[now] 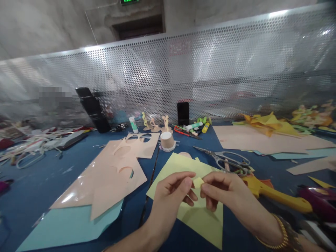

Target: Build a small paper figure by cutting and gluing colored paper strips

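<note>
Between my two hands is a small pale yellow piece of paper (198, 182). The thumb and fingertips of my right hand (222, 189) pinch its right side. My left hand (174, 190) is curled closed at its left edge, thumb and index finger close together; part of the edge is hidden by the fingers. Below both hands lies a large pale yellow paper sheet (172, 169), turned at an angle on the blue table. Just beyond my right hand rest metal scissors (220, 157), their blades pointing left.
Pink sheets with round cut-outs (105, 175) overlap a light blue sheet (70, 224) on the left. A tape roll (167, 140), small paper figures (153, 125), glue sticks (133, 124) and a phone (183, 113) stand behind. A yellow-handled tool (283, 199) lies right; a perforated metal screen (157, 77) backs the table.
</note>
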Available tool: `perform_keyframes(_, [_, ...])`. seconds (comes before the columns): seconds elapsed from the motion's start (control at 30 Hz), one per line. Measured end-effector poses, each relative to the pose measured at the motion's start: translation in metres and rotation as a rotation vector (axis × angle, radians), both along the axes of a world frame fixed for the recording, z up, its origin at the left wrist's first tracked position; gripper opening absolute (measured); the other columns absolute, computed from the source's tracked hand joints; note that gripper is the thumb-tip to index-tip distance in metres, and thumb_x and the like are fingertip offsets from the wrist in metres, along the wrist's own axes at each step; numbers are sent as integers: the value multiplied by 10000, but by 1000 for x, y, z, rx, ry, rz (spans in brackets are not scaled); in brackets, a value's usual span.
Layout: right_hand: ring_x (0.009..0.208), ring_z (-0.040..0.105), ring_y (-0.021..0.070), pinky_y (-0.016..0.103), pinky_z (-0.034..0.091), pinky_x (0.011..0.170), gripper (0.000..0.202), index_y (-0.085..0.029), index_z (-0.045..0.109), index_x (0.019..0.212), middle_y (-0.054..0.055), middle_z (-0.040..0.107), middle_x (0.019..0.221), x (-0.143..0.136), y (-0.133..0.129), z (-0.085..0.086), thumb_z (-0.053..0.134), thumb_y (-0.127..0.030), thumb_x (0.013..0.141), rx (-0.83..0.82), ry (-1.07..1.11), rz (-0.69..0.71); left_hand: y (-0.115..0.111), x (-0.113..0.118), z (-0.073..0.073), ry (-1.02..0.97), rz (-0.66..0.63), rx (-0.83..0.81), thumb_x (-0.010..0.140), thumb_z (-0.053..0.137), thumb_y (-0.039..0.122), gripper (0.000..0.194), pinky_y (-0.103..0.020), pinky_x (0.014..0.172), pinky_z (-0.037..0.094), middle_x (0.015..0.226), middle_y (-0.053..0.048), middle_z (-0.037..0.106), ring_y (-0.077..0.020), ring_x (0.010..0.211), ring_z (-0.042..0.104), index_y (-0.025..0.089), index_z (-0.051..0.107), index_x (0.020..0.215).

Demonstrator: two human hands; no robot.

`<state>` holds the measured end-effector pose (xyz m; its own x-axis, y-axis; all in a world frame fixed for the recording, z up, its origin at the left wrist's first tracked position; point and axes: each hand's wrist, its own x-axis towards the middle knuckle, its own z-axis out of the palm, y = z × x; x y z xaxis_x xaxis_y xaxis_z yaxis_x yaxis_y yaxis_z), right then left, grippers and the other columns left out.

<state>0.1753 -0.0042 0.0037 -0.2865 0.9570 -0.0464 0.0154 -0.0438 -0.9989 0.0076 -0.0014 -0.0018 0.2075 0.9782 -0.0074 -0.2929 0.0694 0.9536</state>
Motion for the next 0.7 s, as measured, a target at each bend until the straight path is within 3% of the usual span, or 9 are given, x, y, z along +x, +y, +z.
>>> perform_keyframes(0.27, [438, 554, 89, 205, 469, 478, 362, -145, 628, 673, 0, 605, 498, -3, -2, -1, 680, -494, 749, -7, 24, -16, 0, 1, 0, 31, -6, 17, 776, 708, 335, 182, -154, 488, 468, 549, 17, 636, -71, 505, 586, 178, 735, 863])
perform_keyframes(0.4, [447, 551, 79, 189, 473, 469, 334, -147, 628, 692, -14, 597, 520, -5, -3, 4, 695, -471, 738, 36, 3, -38, -1, 3, 6, 40, 52, 20, 676, 784, 231, 195, -167, 491, 488, 601, 36, 648, -78, 508, 602, 176, 701, 843])
perform_keyframes(0.6, [520, 594, 100, 193, 515, 486, 257, -181, 679, 948, -11, 620, 599, -1, -2, 4, 621, -401, 828, 206, -20, -100, -1, 2, 3, 32, 42, -53, 721, 754, 237, 150, -155, 503, 473, 562, 28, 638, -64, 504, 583, 152, 713, 838])
perform_keyframes(0.7, [541, 615, 112, 203, 536, 500, 214, -189, 712, 917, 2, 643, 611, 0, 0, 3, 636, -363, 819, 230, -33, -104, 0, 1, 0, 3, 15, -64, 732, 751, 241, 194, -152, 510, 472, 576, 29, 636, -63, 522, 587, 157, 720, 904])
